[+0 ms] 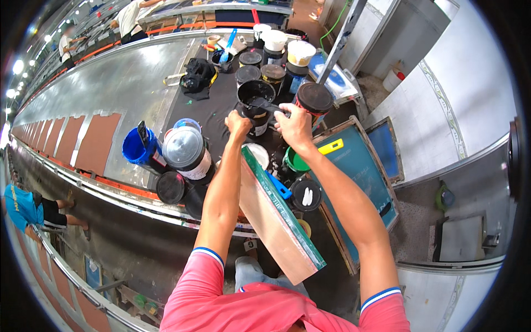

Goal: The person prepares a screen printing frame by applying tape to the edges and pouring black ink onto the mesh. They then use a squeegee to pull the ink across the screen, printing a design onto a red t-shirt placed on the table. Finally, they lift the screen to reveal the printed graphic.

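spatula (pixel 267 105) is clamped in my right hand (pixel 293 126), its blade at the black tub's (pixel 245 95) mouth, near a dark-lidded pot (pixel 315 97). my left hand (pixel 238 124) is curled by the tub's near side; i can't tell what it grips. if that hold is loose, pushing hard could tip the tub and splash the wooden board (pixel 275 232) below.

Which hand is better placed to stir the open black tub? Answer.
Probably the right hand: it grips the dark spatula over the tub; the left hand, at the tub's side, shows no tool.
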`<act>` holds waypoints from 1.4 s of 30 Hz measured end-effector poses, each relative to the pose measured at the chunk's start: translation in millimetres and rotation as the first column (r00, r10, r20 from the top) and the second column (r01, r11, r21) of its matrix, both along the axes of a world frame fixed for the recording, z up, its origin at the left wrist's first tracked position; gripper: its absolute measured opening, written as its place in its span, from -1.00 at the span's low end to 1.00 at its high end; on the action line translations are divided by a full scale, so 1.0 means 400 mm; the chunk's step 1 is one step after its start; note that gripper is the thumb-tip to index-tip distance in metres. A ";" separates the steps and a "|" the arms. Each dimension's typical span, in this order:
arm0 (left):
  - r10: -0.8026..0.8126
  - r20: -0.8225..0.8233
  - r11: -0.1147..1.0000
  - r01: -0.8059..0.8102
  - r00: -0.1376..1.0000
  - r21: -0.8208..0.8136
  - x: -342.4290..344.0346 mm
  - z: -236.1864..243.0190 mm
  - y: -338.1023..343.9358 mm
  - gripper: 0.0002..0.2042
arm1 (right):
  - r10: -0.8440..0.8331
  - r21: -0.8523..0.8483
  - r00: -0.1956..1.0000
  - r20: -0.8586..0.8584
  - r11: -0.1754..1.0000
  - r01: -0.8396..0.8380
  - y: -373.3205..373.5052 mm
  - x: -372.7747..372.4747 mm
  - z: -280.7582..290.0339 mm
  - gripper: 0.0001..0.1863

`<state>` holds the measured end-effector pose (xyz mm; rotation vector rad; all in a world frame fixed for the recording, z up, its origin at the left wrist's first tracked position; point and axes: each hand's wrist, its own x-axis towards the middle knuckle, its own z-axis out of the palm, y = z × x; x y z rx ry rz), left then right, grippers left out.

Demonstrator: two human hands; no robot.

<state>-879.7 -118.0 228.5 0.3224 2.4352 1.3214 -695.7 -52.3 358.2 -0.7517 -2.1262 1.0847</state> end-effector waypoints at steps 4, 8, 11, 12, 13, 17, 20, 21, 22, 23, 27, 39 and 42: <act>0.097 -0.184 0.968 -0.050 0.978 0.247 0.106 0.030 -0.049 -0.50 | 0.022 -0.062 0.999 0.045 0.998 -0.020 0.006 0.029 0.002 -0.64; -0.077 -0.179 0.741 0.176 0.981 0.648 0.328 0.220 -0.206 -0.67 | -0.038 0.124 0.999 0.033 0.992 0.034 0.012 0.096 0.001 -0.47; 0.116 -0.105 0.721 -0.011 0.988 0.693 0.497 0.260 -0.374 -0.78 | -0.026 0.252 0.998 -0.055 0.967 0.039 -0.033 0.179 0.087 -0.38; 0.236 -0.126 0.752 -0.099 0.964 0.652 0.556 0.248 -0.419 -0.81 | 0.044 0.156 0.990 -0.135 0.988 -0.022 -0.044 0.238 0.113 -0.41; 0.307 -0.135 0.717 -0.135 0.942 0.684 0.608 0.215 -0.466 -0.82 | 0.106 0.074 0.968 -0.227 0.993 -0.091 -0.058 0.302 0.135 -0.44; 0.389 0.150 0.791 -0.413 0.909 0.452 0.807 0.084 -0.578 -0.69 | -0.097 -0.223 0.934 -0.343 0.975 0.020 -0.109 0.674 0.103 -0.60; 0.311 0.396 0.814 -0.457 0.864 0.358 0.916 0.061 -0.571 -0.54 | -0.337 -0.452 0.894 -0.295 0.874 0.180 -0.118 0.994 0.011 -0.68; 0.215 0.491 0.805 -0.437 0.845 0.400 0.892 0.025 -0.572 -0.51 | -0.431 -0.521 0.869 -0.242 0.813 0.258 -0.119 1.066 -0.040 -0.69; 0.101 0.587 0.772 -0.436 0.803 0.463 0.916 -0.009 -0.567 -0.50 | -0.491 -0.593 0.845 -0.214 0.753 0.287 -0.112 1.199 -0.089 -0.70; 0.047 0.613 0.775 -0.416 0.789 0.476 0.905 -0.034 -0.575 -0.46 | -0.543 -0.658 0.822 -0.175 0.685 0.313 -0.108 1.291 -0.127 -0.71; -0.309 0.685 0.679 -0.351 0.660 0.645 0.878 -0.062 -0.557 -0.32 | -0.599 -0.675 0.801 0.012 0.586 0.448 -0.099 1.627 -0.243 -0.73; 0.072 0.428 0.566 -0.391 0.901 0.726 1.138 -0.074 -0.630 -0.38 | -0.647 -0.731 0.727 0.230 0.378 0.568 0.206 2.096 -0.465 -0.74; -0.072 0.339 0.506 -0.259 0.938 0.823 1.320 -0.127 -0.701 -0.54 | -0.570 -0.682 0.771 0.284 0.446 0.580 0.351 2.131 -0.557 -0.67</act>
